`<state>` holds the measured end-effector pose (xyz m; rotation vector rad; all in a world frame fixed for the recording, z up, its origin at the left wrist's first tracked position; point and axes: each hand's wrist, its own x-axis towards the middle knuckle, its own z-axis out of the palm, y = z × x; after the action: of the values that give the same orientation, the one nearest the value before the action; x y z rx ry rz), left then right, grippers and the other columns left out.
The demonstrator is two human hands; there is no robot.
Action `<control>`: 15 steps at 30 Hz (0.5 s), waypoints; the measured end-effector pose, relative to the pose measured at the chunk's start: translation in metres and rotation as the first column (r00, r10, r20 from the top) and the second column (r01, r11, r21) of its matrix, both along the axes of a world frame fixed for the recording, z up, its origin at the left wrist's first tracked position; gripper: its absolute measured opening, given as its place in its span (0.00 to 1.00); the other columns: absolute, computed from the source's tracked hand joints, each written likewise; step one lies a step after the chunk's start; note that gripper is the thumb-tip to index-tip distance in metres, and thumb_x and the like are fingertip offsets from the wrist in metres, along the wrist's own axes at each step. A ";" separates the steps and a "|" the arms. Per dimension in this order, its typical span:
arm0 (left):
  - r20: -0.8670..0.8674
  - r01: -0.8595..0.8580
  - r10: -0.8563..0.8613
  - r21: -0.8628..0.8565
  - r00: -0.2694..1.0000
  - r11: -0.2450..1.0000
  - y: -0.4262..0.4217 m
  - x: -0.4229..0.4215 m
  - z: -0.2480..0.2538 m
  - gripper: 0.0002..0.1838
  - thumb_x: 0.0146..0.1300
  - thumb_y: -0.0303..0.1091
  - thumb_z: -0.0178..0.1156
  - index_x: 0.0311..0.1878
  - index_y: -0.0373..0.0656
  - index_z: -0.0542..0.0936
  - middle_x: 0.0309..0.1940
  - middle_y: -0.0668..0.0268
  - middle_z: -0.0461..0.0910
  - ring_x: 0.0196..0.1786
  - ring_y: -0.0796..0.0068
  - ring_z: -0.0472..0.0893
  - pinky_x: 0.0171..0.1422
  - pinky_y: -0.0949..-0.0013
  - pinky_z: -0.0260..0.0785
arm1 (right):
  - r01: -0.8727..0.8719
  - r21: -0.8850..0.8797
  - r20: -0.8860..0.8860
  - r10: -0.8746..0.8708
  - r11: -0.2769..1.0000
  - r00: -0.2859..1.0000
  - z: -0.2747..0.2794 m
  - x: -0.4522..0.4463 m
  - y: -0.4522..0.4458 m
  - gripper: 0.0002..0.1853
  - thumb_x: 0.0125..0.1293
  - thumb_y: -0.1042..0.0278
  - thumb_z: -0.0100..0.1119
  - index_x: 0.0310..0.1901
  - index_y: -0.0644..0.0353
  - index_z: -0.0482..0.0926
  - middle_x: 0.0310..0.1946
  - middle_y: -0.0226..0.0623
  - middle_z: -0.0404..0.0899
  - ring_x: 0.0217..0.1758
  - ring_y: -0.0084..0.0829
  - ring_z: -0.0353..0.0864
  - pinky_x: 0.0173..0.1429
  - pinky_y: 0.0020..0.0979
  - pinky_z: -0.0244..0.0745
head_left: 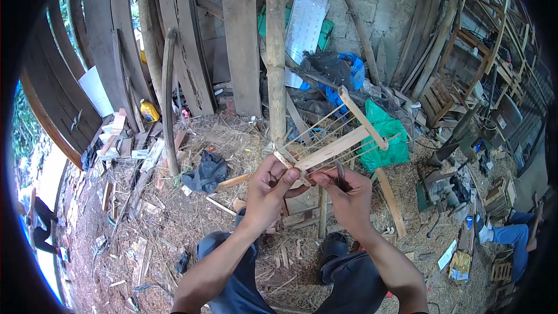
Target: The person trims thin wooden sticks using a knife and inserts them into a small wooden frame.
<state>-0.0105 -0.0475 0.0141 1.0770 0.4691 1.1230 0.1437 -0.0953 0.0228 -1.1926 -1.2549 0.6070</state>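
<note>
A light wooden frame [332, 146] slants up and to the right in front of me. It has a flat middle bar, a crosspiece at each end and several thin sticks running alongside the bar. My left hand [268, 191] pinches the near crosspiece [286, 158] between thumb and fingers. Close beside it, my right hand [350, 197] is closed with its fingertips at the frame's near end. A thin, dark, blade-like tool [339, 168] sticks up from the right hand; its grip is hidden by the fingers.
A wooden post [275, 52] stands just beyond the frame. Green plastic [383, 136] and a dark cloth [206, 172] lie on the straw-littered ground. Planks [241, 40] lean at the back. Other people sit at the right [514, 235] and left [42, 221] edges.
</note>
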 end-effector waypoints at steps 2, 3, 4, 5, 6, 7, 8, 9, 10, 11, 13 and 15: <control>-0.006 0.000 0.000 0.014 1.000 1.000 0.001 -0.001 0.000 0.18 0.69 0.33 0.55 0.60 0.40 0.67 0.53 0.62 0.77 0.52 0.69 0.81 0.52 0.62 0.80 | -0.003 0.025 -0.003 0.003 1.000 1.000 -0.001 0.000 0.001 0.06 0.60 0.70 0.67 0.35 0.64 0.84 0.22 0.27 0.77 0.25 0.14 0.66 0.30 0.21 0.62; -0.006 -0.001 0.001 0.014 1.000 1.000 0.001 -0.001 0.000 0.18 0.69 0.33 0.55 0.60 0.40 0.67 0.53 0.62 0.77 0.52 0.69 0.81 0.52 0.62 0.80 | -0.003 0.024 -0.003 0.003 1.000 1.000 0.000 0.000 0.000 0.06 0.60 0.70 0.67 0.35 0.64 0.84 0.22 0.27 0.77 0.25 0.14 0.66 0.30 0.21 0.62; -0.005 0.000 0.001 0.017 1.000 1.000 0.001 -0.001 0.000 0.19 0.69 0.32 0.55 0.60 0.40 0.67 0.53 0.62 0.77 0.52 0.69 0.80 0.52 0.62 0.80 | -0.017 -0.016 0.039 0.017 1.000 0.999 0.002 0.002 -0.001 0.06 0.61 0.72 0.65 0.37 0.66 0.84 0.28 0.31 0.81 0.31 0.17 0.73 0.37 0.22 0.67; -0.005 0.001 -0.001 0.020 1.000 1.000 0.001 -0.001 0.000 0.19 0.69 0.32 0.55 0.60 0.40 0.67 0.53 0.62 0.77 0.52 0.69 0.80 0.52 0.62 0.80 | -0.027 -0.057 0.080 0.032 0.998 0.996 0.004 0.003 -0.002 0.06 0.63 0.74 0.63 0.39 0.67 0.84 0.33 0.35 0.85 0.37 0.20 0.80 0.44 0.23 0.73; -0.006 0.001 -0.001 0.019 1.000 1.000 0.001 -0.001 0.000 0.19 0.69 0.32 0.55 0.60 0.40 0.67 0.53 0.62 0.77 0.52 0.69 0.80 0.52 0.62 0.80 | -0.027 -0.057 0.080 0.031 0.998 0.996 0.005 0.003 -0.003 0.06 0.63 0.74 0.63 0.39 0.67 0.84 0.33 0.35 0.85 0.37 0.20 0.80 0.44 0.23 0.73; -0.011 -0.003 0.004 0.015 1.000 1.000 0.000 -0.001 0.000 0.19 0.69 0.32 0.55 0.60 0.39 0.67 0.53 0.62 0.77 0.52 0.69 0.80 0.53 0.62 0.80 | -0.022 -0.064 0.088 0.028 0.998 0.996 0.005 0.003 -0.003 0.07 0.63 0.74 0.63 0.39 0.67 0.84 0.34 0.35 0.85 0.37 0.20 0.80 0.44 0.23 0.73; -0.018 -0.008 0.008 0.011 1.000 1.000 0.000 -0.001 0.000 0.19 0.69 0.33 0.55 0.61 0.39 0.67 0.53 0.62 0.77 0.53 0.69 0.80 0.53 0.62 0.80 | -0.018 -0.071 0.096 0.025 0.997 0.995 0.006 0.003 -0.004 0.07 0.63 0.74 0.63 0.39 0.67 0.84 0.34 0.35 0.85 0.37 0.20 0.79 0.44 0.23 0.73; -0.018 -0.008 0.008 0.012 1.000 1.000 0.000 -0.001 0.000 0.19 0.69 0.33 0.55 0.61 0.39 0.67 0.53 0.62 0.77 0.53 0.69 0.80 0.53 0.62 0.80 | -0.018 -0.071 0.095 0.025 0.997 0.995 0.004 0.002 -0.002 0.07 0.63 0.74 0.63 0.39 0.67 0.84 0.34 0.35 0.85 0.37 0.20 0.79 0.44 0.23 0.73; -0.022 -0.004 0.004 0.004 1.000 1.000 0.000 -0.001 0.001 0.20 0.69 0.33 0.55 0.61 0.39 0.67 0.53 0.62 0.77 0.53 0.69 0.80 0.53 0.62 0.80 | -0.004 -0.025 0.072 0.006 1.000 0.997 0.001 0.001 0.000 0.06 0.62 0.72 0.65 0.37 0.66 0.84 0.27 0.32 0.80 0.30 0.18 0.72 0.37 0.23 0.67; -0.024 -0.001 0.001 -0.004 1.000 1.000 0.000 -0.001 0.001 0.20 0.69 0.33 0.56 0.61 0.40 0.67 0.53 0.62 0.77 0.53 0.68 0.80 0.52 0.62 0.80 | 0.011 0.020 0.049 -0.012 1.000 0.999 -0.001 0.000 0.001 0.06 0.60 0.71 0.66 0.35 0.65 0.83 0.21 0.28 0.76 0.24 0.16 0.66 0.29 0.23 0.61; -0.023 0.005 -0.005 -0.005 1.000 1.000 0.000 0.000 0.001 0.20 0.68 0.33 0.56 0.61 0.40 0.66 0.53 0.61 0.77 0.53 0.69 0.80 0.52 0.62 0.80 | 0.021 0.005 0.055 -0.022 1.000 0.998 -0.002 0.001 0.001 0.06 0.60 0.71 0.66 0.35 0.65 0.83 0.21 0.28 0.75 0.24 0.16 0.65 0.29 0.23 0.61; -0.020 0.012 -0.012 -0.008 1.000 1.000 0.000 0.001 0.001 0.21 0.68 0.33 0.56 0.61 0.40 0.66 0.53 0.61 0.77 0.53 0.69 0.80 0.52 0.62 0.80 | 0.034 -0.013 0.064 -0.033 0.999 0.997 0.000 0.001 0.001 0.06 0.61 0.71 0.66 0.35 0.65 0.83 0.21 0.28 0.75 0.24 0.16 0.64 0.29 0.23 0.60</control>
<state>-0.0099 -0.0477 0.0147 1.0837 0.4817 1.0996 0.1445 -0.0942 0.0223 -1.2510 -1.2840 0.5581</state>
